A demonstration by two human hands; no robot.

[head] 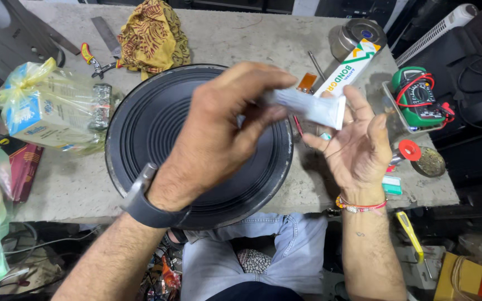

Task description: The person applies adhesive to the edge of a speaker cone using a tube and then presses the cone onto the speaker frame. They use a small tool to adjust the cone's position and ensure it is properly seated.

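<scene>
Both hands hovered above a black speaker cone (157,125): the left hand (218,131) pinched a white tube (311,107), the right hand (355,142) lay open beneath its end. Around stood a green multimeter (418,97), yellow cloth (153,36) and bagged box (51,108).

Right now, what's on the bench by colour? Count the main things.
Black: 1, speaker cone
White: 2, glue tube in the left hand, glue box
Green: 1, multimeter
Yellow: 1, patterned cloth
Red: 1, round cap
Total: 6
</scene>
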